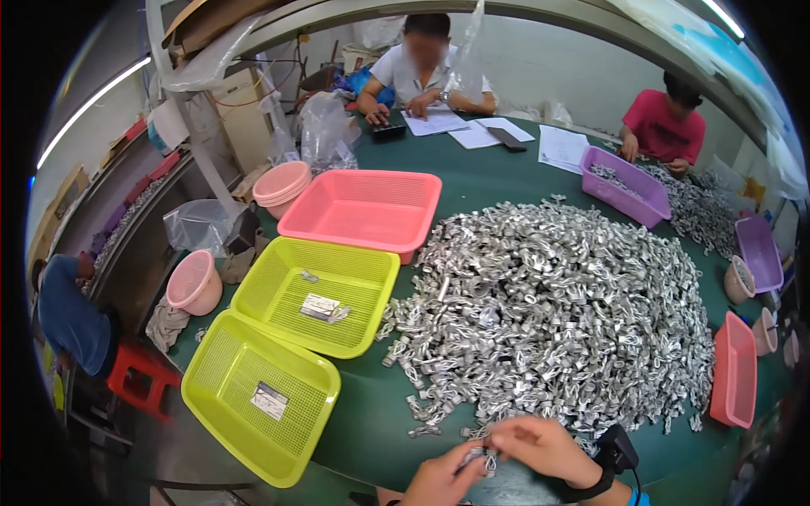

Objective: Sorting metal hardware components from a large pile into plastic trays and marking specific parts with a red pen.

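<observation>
My left hand (440,477) is at the table's near edge, its thumb and fingers closed on a few small silver looped metal parts (490,463). Right beside it, my right hand (540,445) curls over those parts with its fingers pinched together. What lies inside that pinch is hidden. A black strap with a small black device (617,449) circles my right wrist. Just beyond both hands rises a wide heap of the same silver metal parts (557,312), with stray ones spilling toward me.
On the green table (371,422), two lime-green baskets (202,422) (377,316) hold labels. Behind them stands a pink basket (291,221). A purple basket (651,215) and a coral basket (732,371) are to the right. Two people sit across, one with papers (434,120). A red stool (139,371) stands left.
</observation>
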Available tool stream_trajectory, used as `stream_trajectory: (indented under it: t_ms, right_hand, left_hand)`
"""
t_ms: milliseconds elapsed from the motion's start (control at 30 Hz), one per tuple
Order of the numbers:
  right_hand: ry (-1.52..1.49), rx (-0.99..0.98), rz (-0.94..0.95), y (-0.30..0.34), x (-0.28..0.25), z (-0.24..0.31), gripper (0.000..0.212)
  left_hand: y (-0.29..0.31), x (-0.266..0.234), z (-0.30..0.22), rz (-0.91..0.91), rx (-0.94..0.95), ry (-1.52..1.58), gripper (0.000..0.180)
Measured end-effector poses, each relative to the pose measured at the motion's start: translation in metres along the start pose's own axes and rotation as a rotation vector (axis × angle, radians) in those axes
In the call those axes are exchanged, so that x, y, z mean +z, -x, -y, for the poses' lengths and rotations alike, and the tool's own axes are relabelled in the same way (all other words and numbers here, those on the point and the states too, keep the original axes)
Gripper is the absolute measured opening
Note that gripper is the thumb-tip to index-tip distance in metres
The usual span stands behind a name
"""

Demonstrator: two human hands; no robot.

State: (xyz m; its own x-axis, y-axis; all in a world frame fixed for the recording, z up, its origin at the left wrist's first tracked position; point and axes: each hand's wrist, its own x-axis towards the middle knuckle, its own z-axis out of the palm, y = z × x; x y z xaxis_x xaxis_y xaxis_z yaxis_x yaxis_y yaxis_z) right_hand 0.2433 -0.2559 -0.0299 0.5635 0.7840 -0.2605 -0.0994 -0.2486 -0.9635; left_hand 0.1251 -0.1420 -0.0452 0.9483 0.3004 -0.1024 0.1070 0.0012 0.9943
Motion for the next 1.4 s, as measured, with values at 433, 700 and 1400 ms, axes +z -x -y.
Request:
stream_trajectory:
  t_ms: [433, 700, 1400]
  right_hand:
    - [0.777, -0.625, -0.331, -0.010, -0.008, -0.003, 0.018]
    - [-0.206, 0.145, 0.042, 0.026, -0.004, -0.016, 0.018]
    - [-0.101, -0.014, 0.057, 0.031, 0.007, -0.015, 0.025]
  left_hand:
    - [0.008, -0.003, 0.031, -0.028, -0.121, 0.477, 0.029]
    - [0.003, 0.002, 0.029, 0.124, -0.100, 0.495, 0.036]
    - [0.008, 0.007, 0.026, 0.331, -0.110, 0.621, 0.038]
